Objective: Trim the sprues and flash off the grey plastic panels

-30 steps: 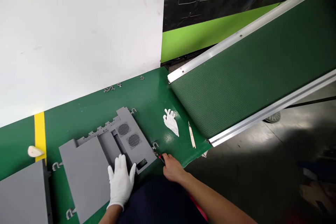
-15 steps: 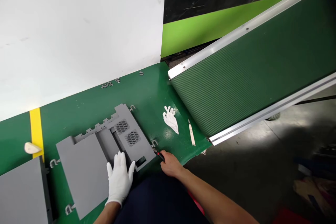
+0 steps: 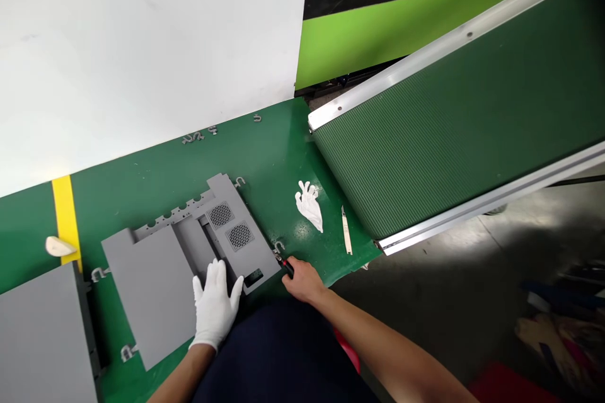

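A grey plastic panel (image 3: pixel 151 289) with two round vent grilles lies flat on the green table. My left hand (image 3: pixel 215 308), in a white glove, rests on it with fingers spread. Bare, my right hand (image 3: pixel 305 280) is closed around nippers (image 3: pixel 287 268) with red-and-black handles. Their metal jaws are at the panel's right corner, by a small hook-shaped plastic tab (image 3: pixel 279 245). More such tabs stick out at the other corners, including an upper tab (image 3: pixel 240 181) and a left tab (image 3: pixel 100 274). The palm hides most of the nippers' handles.
A white glove (image 3: pixel 309 204) and a craft knife (image 3: pixel 346 232) lie right of the panel. Beyond them a green conveyor belt (image 3: pixel 425 138) slopes upward. Loose hook-shaped pieces (image 3: pixel 193 137) lie by the white wall. Another grey panel (image 3: pixel 42 334) and a pale wedge-shaped piece (image 3: pixel 59 246) are at left.
The view has tilted slightly, so the table and panel sit a little higher in the picture. Both hands keep nearly the same places on the panel and nippers.
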A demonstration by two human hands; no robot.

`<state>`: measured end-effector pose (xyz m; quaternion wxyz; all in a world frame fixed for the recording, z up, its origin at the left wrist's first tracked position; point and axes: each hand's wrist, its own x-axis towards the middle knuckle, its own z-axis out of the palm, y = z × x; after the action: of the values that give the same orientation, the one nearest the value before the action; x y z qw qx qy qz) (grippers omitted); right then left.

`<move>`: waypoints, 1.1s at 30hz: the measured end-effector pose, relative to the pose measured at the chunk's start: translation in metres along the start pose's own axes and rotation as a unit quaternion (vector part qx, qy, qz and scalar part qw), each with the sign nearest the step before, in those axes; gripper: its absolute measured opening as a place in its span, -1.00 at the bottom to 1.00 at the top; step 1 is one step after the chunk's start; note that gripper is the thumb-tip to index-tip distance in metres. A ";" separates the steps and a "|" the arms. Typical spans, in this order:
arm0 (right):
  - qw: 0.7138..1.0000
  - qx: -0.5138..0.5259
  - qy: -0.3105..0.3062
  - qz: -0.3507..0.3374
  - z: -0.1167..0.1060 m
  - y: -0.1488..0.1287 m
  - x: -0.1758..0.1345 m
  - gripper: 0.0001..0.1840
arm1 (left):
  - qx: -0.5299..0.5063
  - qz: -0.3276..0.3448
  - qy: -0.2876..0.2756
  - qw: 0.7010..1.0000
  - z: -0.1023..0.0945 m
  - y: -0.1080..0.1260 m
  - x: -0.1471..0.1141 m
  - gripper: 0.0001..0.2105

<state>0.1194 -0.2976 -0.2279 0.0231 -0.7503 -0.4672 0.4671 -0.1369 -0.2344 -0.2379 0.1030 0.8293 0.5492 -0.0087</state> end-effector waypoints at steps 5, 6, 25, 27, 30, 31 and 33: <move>1.000 -0.010 0.005 0.021 -0.001 -0.007 0.000 -0.72 | -0.008 -0.004 -0.003 1.000 0.000 0.001 -0.001 -0.36; 1.000 -0.012 0.005 0.025 -0.002 -0.008 -0.001 -0.72 | -0.009 -0.003 -0.002 1.000 0.000 0.001 -0.001 -0.36; 0.995 -0.071 0.006 0.076 0.009 -0.008 0.009 -0.78 | -0.017 -0.008 0.008 1.000 0.005 0.002 -0.007 -0.34; 0.994 -0.073 0.013 0.080 0.010 -0.008 0.008 -0.76 | -0.021 -0.009 0.005 1.000 0.004 0.002 -0.007 -0.33; 0.993 -0.077 0.022 0.083 0.012 -0.006 0.009 -0.73 | -0.028 -0.013 0.001 1.000 0.003 0.003 -0.006 -0.32; 0.993 -0.079 0.024 0.084 0.012 -0.006 0.009 -0.73 | -0.030 -0.016 0.001 0.999 0.002 0.004 -0.006 -0.32; 0.993 -0.079 0.028 0.082 0.013 -0.004 0.011 -0.73 | -0.036 -0.020 0.003 0.999 0.001 0.004 -0.006 -0.32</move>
<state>0.1084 -0.2928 -0.2408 -0.0615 -0.7984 -0.4384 0.4082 -0.1357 -0.2414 -0.2378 0.1309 0.8142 0.5656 0.0116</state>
